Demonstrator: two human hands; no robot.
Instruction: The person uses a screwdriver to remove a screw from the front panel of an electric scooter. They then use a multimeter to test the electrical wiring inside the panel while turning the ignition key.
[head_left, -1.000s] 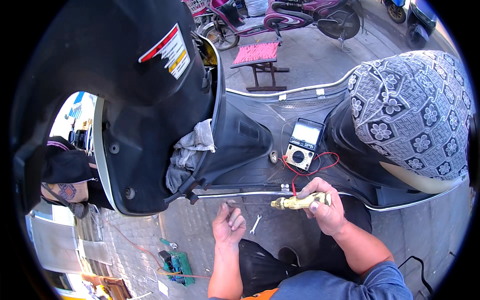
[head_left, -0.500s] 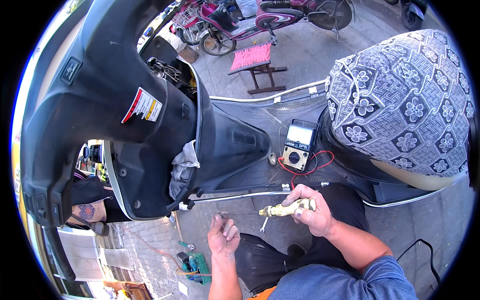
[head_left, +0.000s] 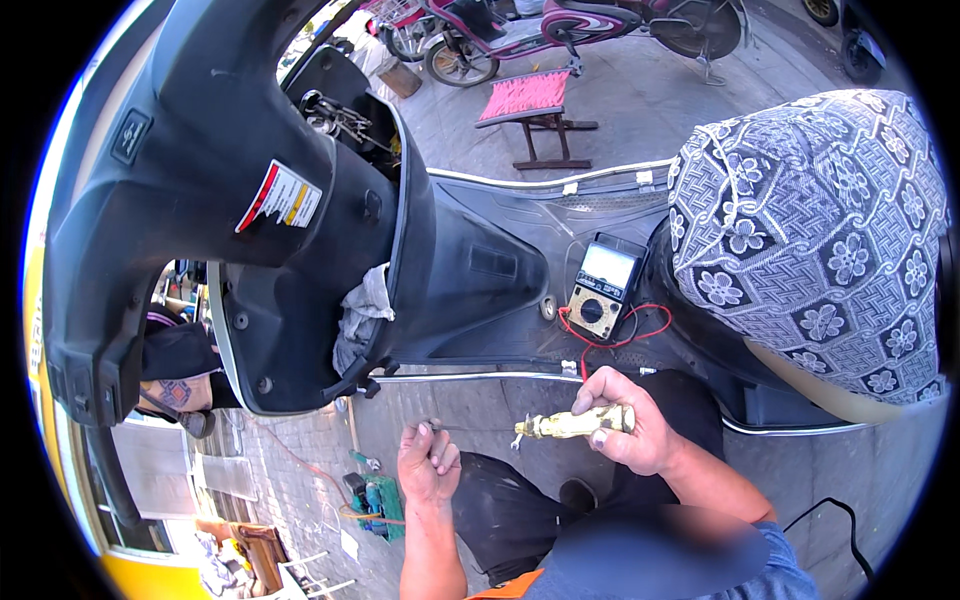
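Observation:
My right hand (head_left: 640,428) grips a screwdriver (head_left: 575,422) by its worn yellowish handle, with the thin shaft pointing left. My left hand (head_left: 428,465) is at the shaft's far end, thumb and fingers pinched together. A small dark bit shows at these fingertips; I cannot tell whether it is the shaft's tip or a separate small piece. Both hands are above the ground, just on the near side of a black scooter's footboard (head_left: 480,335). Beyond the right hand, an analog multimeter (head_left: 600,295) with red and black leads lies on that footboard.
A patterned cloth covers the scooter seat (head_left: 815,240). A grey rag (head_left: 365,315) hangs at the front panel's edge. Metal tools (head_left: 340,118) fill the front compartment. A pink-topped folding stool (head_left: 525,98) stands beyond. Green equipment (head_left: 375,505) and a wrench (head_left: 518,440) lie on the ground.
The view has shifted a little. My left hand is slightly farther left, a bit farther from my right hand. The right hand still holds the screwdriver, with its shaft nearly level.

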